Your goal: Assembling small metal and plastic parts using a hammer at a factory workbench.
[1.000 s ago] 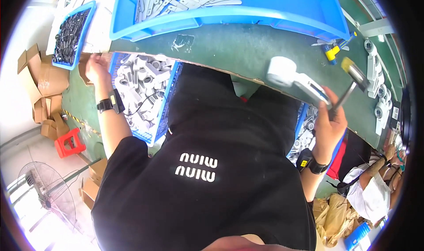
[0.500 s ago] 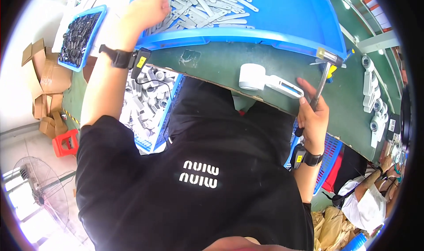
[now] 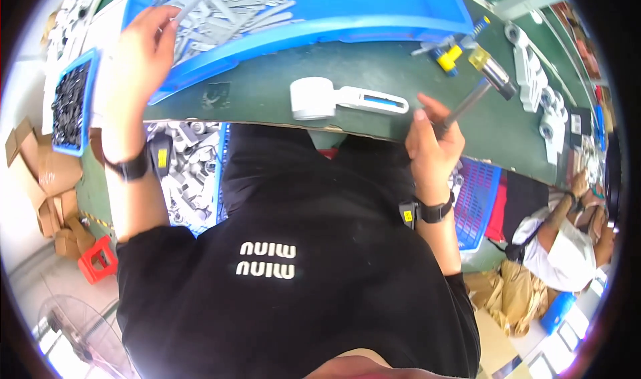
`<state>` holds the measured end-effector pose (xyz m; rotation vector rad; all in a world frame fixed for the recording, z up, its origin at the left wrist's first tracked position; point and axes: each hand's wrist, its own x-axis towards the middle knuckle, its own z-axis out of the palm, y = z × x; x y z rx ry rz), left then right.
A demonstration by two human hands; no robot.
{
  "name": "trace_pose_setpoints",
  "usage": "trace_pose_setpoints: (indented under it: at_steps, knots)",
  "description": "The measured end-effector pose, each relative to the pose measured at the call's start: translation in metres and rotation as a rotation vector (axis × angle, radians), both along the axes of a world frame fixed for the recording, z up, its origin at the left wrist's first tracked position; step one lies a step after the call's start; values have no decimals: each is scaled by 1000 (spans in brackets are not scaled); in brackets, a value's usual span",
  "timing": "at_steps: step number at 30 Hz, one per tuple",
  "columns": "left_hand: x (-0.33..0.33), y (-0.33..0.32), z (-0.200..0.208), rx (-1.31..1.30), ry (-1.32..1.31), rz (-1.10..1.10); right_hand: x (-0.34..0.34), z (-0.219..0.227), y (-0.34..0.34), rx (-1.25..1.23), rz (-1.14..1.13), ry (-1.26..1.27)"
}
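My left hand (image 3: pixel 148 49) is at the left side of a blue tray (image 3: pixel 320 33), pinching a thin grey strip (image 3: pixel 197 7) between thumb and fingers. Many similar flat strips (image 3: pixel 250 5) lie piled in that tray. In my right hand (image 3: pixel 435 142) is a hammer (image 3: pixel 495 72) with a metal shaft and a yellowish, clear-looking face, its head raised up and to the right. On the green table (image 3: pixel 260 79) lies a white part (image 3: pixel 314 99) with a round cup-like end and a slotted handle. The handle's tip is close to my right fingers.
A small blue tray of black pieces (image 3: pixel 72 105) is at the left. Below the table edge are white parts in a crate (image 3: pixel 190 179) and another blue crate (image 3: pixel 477 205). A yellow-and-blue tool (image 3: pixel 449 59) and white assemblies (image 3: pixel 531 79) lie right; a person (image 3: pixel 561 245) sits beyond.
My left hand has come back from the strip pile and now shows a strip in its fingers. The hammer stays in my right hand. The whole view has shifted.
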<state>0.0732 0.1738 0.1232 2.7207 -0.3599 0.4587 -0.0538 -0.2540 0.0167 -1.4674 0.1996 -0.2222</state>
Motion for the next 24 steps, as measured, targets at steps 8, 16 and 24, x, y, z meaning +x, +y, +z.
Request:
trace_pose_setpoints:
  at_steps: [8,16,24]
  knots:
    - [-75,-161,-27,-317,64,-624,1,40,13,72,219,-74]
    - [-59,-183,-57,-219,-108,-623,10,34,17,-295,-70,27]
    - [-62,-186,-82,-321,-22,-474,18,37,19,-349,-18,153]
